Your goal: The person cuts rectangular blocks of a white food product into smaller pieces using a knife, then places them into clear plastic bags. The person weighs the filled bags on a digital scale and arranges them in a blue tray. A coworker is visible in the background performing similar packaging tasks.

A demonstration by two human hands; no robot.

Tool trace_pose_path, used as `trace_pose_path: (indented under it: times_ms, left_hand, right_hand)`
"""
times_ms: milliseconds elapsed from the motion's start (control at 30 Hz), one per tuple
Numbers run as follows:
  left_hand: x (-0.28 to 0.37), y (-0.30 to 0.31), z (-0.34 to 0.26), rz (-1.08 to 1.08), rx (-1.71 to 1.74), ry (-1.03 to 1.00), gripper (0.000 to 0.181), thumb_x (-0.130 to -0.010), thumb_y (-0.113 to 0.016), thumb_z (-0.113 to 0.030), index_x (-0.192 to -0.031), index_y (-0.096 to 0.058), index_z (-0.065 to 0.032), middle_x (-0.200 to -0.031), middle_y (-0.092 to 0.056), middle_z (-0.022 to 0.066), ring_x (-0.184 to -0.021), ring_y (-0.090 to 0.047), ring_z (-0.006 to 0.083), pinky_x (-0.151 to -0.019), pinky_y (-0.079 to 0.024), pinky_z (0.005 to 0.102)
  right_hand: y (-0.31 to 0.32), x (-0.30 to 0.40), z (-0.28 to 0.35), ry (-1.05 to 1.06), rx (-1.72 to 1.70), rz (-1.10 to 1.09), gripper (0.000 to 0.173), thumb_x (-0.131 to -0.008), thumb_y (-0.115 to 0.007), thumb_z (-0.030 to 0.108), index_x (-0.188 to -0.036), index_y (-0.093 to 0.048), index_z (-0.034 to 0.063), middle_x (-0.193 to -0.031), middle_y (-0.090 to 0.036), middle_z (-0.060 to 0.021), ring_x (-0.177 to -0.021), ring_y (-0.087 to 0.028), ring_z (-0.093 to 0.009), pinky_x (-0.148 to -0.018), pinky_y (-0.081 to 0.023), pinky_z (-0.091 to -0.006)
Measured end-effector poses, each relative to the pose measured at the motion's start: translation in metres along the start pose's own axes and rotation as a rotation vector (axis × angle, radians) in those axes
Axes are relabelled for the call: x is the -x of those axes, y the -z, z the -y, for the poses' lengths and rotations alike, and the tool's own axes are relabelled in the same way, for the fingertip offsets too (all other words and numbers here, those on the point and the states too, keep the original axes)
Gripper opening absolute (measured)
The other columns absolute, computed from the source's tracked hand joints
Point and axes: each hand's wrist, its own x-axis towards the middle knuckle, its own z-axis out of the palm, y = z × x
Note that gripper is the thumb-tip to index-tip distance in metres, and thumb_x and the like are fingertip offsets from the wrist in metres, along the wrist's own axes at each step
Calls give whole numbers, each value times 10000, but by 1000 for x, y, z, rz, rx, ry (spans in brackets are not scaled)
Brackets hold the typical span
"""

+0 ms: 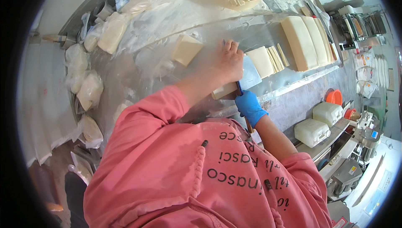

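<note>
My bare left hand (pixel 230 61) lies over the far end of a wide-bladed knife (pixel 250 72), its fingers bent; what is under the palm is hidden. In a blue glove, my right hand (pixel 250 106) is closed on the knife's handle, near the table's front edge. Pale dough sheets (pixel 224 91) show beneath my left wrist. Right of the blade sits a stack of cut dough sheets (pixel 259 61), with narrow dough strips (pixel 276 59) standing beside it. A square dough piece (pixel 187 49) rests to the left of my left hand.
Thick stacked dough slabs (pixel 300 43) stand at the right of the metal table (pixel 267 27). A round container (pixel 248 3) of dough strips is at the back. Bagged dough (pixel 113 33) lines the left edge. White plastic jugs (pixel 312 132) and a roller machine (pixel 359 28) stand at the right.
</note>
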Motion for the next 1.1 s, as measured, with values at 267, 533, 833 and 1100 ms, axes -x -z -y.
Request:
trace_pose_path:
  times_ms: [267,533,833,1100]
  left_hand:
    - [27,92,26,-385,146,58,159,-727,-646,-85,-707,-488,-85,-617,-487,96,-594,-509,290,-548,-417,415]
    - [101,38,-20,19,191,-67,389,-693,-707,-240,-964,-514,-38,-1243,-450,207,-1196,-406,390,-1027,-284,517]
    - [80,44,-18,452,30,215,660,-665,-759,-398,-1127,-481,-19,-1349,-322,283,-1282,-313,411,-1089,-170,545]
    - [140,46,40,-34,359,-25,499,-737,-674,-150,-1177,-487,-10,-1237,-482,182,-1152,-463,378,-961,-393,441]
  right_hand:
    - [12,13,11,-10,-110,67,282,-754,-476,138,-842,-640,-73,-737,-627,-286,-652,-655,-376,-617,-540,-426]
    - [5,7,4,58,-115,51,267,-739,-494,130,-797,-638,-87,-681,-629,-265,-611,-655,-363,-599,-545,-418]
    - [8,21,5,44,-148,-55,273,-786,-486,163,-902,-630,-37,-706,-624,-256,-677,-654,-366,-619,-523,-423]
    - [32,114,38,191,-177,-85,250,-850,-494,229,-912,-615,19,-716,-602,-240,-675,-595,-432,-585,-454,-473]
